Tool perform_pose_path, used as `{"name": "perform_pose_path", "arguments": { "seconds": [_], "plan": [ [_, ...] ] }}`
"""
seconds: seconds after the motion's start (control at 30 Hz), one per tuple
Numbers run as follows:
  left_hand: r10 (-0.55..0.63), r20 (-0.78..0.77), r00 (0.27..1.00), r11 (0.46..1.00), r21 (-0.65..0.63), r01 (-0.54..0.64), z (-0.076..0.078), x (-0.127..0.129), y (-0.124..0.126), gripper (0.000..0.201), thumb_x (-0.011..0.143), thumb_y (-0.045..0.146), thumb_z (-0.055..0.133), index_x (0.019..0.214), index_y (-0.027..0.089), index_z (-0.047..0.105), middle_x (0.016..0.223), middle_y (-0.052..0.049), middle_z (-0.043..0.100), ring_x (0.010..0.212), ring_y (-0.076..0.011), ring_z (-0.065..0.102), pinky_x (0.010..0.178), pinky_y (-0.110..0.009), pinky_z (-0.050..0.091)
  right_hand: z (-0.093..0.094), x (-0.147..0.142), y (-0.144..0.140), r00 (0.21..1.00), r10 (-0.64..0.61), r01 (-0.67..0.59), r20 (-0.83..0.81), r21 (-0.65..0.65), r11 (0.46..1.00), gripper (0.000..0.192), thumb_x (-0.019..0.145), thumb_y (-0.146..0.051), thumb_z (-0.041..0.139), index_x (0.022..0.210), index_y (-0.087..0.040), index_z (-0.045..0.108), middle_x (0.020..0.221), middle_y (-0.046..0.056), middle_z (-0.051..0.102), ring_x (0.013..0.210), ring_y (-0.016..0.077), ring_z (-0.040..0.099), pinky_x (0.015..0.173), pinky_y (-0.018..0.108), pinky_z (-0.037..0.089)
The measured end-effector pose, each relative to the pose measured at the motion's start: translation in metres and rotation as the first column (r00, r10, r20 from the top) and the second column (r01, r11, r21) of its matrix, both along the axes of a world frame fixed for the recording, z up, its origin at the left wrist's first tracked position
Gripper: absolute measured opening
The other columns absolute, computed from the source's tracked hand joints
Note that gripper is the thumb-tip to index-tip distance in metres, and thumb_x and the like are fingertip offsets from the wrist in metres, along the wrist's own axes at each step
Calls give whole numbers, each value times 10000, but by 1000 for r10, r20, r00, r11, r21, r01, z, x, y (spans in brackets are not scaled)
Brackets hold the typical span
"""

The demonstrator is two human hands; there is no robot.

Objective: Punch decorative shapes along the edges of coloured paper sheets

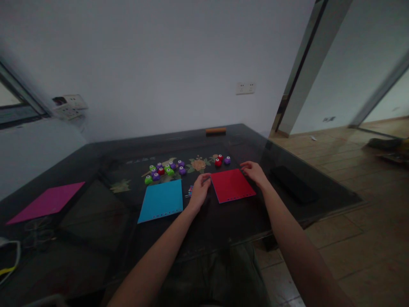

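A red sheet [232,185] with a row of punched holes along its near edge lies before me on the dark table. At its far left corner, the fingers of my left hand [200,189] are bent and closed on the edge. My right hand [254,174] has its thumb and curled fingers at the far right corner. Left of my left hand lies a blue punched sheet [162,199]. A small multicoloured item [191,190] shows between that sheet and my left hand, partly covered. Beyond the red sheet stand red eyeball toys [218,162] and a purple one [227,160].
Several green, purple and red eyeball toys [169,172] cluster behind the blue sheet. A magenta sheet [47,202] and cables [40,232] lie at left. A black oblong object [294,184] lies at right, and a brown bar [216,131] near the table's far edge.
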State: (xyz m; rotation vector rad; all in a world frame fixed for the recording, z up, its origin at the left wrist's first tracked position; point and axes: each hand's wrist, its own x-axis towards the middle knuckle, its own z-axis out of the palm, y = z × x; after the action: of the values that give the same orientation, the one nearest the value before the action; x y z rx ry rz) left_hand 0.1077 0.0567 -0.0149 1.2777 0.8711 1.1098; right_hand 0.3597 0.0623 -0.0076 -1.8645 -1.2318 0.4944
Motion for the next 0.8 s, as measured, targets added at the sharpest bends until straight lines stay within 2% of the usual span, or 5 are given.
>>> {"name": "perform_pose_path", "arguments": {
  "seconds": [0.27,0.5,0.67,0.73,0.8],
  "plan": [
    [5,-103,995,979,203,16,8,-10,-9,130,821,180,489,892,167,598,921,-67,650,898,-179,627,814,-336,498,1,1,1,1000,-23,22,18,82,996,264,691,-87,527,900,-144,678,801,69,680,680,136,604,650,252,462],
    [-9,-139,990,980,195,36,17,-21,-26,147,830,167,458,878,151,596,905,-73,655,844,-175,650,728,-297,511,1,-6,2,999,41,-43,19,151,988,267,688,-101,497,878,-143,680,804,70,685,718,150,620,692,275,471],
    [21,-170,985,967,253,23,27,-56,-41,171,852,236,457,927,152,586,937,-83,647,837,-175,651,728,-293,509,10,-26,5,990,133,-141,51,223,965,226,707,-128,510,861,-150,675,796,60,684,753,170,632,723,294,474],
    [54,-210,976,949,316,15,33,-79,-32,190,852,263,463,953,161,588,941,-78,652,861,-179,646,751,-299,506,18,-42,8,972,224,-235,71,258,937,202,717,-137,524,851,-157,673,812,59,685,772,172,635,737,301,475],
    [137,-247,959,928,370,-37,39,-106,-11,199,839,278,474,954,164,589,965,-76,653,817,-178,650,745,-311,509,27,-64,13,933,345,-359,102,263,895,179,734,-146,531,841,-159,673,816,61,686,776,172,636,747,309,477]
  ]
}}
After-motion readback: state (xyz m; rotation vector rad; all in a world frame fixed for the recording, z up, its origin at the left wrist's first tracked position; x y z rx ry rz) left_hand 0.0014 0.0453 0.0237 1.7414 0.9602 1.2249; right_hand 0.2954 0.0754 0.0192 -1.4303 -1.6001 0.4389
